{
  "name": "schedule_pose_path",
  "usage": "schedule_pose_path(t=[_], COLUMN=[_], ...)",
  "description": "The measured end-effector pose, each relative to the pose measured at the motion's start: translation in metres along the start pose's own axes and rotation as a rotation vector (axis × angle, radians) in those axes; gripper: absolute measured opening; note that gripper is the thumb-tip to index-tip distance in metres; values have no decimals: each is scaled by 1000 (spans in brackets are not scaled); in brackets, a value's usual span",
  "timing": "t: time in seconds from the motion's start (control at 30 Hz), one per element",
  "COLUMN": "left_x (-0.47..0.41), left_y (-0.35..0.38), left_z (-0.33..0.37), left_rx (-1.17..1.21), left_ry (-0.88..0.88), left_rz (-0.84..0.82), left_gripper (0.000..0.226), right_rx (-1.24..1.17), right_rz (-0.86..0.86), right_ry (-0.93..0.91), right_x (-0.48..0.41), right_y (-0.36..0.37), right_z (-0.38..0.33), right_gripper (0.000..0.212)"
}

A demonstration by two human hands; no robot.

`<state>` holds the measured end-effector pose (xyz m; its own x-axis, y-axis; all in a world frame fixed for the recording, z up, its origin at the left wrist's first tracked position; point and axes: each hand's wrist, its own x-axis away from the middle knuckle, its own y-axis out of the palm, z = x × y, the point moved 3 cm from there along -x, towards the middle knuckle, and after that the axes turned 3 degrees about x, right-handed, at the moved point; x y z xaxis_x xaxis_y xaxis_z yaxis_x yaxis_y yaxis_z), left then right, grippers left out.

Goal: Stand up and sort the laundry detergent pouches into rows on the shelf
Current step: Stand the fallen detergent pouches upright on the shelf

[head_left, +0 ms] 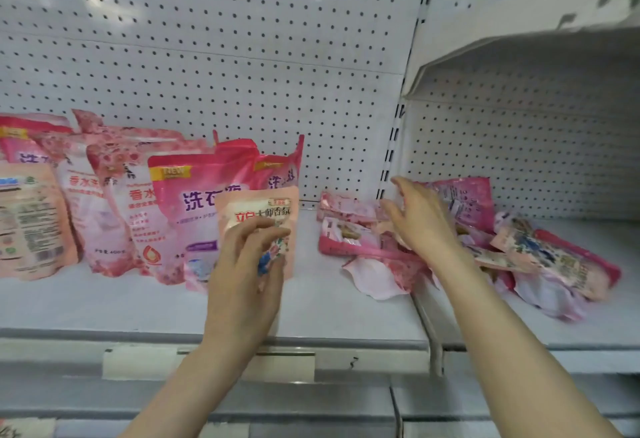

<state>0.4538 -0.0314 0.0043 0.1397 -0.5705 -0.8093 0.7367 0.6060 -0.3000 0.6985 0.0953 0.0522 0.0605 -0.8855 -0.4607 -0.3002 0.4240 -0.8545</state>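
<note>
My left hand (247, 264) grips a pale pink pouch (258, 209) upright on the white shelf (329, 302), in front of a standing pink pouch (194, 195). Several more pink pouches (114, 195) stand in a row to the left. My right hand (420, 221) reaches with spread fingers over a loose pile of pouches (353, 230) lying flat. It hovers at the pile, and the blur hides whether it touches. More flat pouches (550, 261) lie on the right shelf section.
A white pegboard (242, 57) backs the shelf. A slotted upright post (393, 150) divides the left and right sections. A higher shelf (519, 43) overhangs the right section. An empty price-tag strip (207, 365) runs along the front edge.
</note>
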Motion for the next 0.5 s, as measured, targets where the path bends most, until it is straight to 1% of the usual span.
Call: schedule_pose_path(t=[0.07, 0.13, 0.17, 0.23, 0.33, 0.4, 0.47, 0.5], left_x=[-9, -17, -21, -28, -40, -46, -47, -45], left_y=[26, 56, 72, 101, 137, 156, 163, 163], left_z=[9, 14, 16, 18, 16, 11, 6, 5], left_rx=[-21, -66, -82, -132, -258, -392, -483, -487], left_ry=[47, 64, 71, 96, 144, 153, 105, 71], left_rz=[-133, -302, -376, -470, -563, -683, -784, -802], left_gripper=[36, 35, 34, 37, 42, 41, 36, 36], right_rx=[144, 107, 61, 4, -133, -106, -1, 68], right_rz=[-173, -326, -348, -347, -390, -353, -278, -277], right_ry=[54, 61, 51, 24, 62, 52, 50, 80], right_x=[-8, -6, -6, -7, -9, -11, -19, -23], right_y=[5, 8, 7, 1, -5, -3, 3, 6], right_z=[26, 42, 48, 58, 74, 84, 95, 101], right_gripper=[53, 55, 55, 56, 50, 45, 31, 40])
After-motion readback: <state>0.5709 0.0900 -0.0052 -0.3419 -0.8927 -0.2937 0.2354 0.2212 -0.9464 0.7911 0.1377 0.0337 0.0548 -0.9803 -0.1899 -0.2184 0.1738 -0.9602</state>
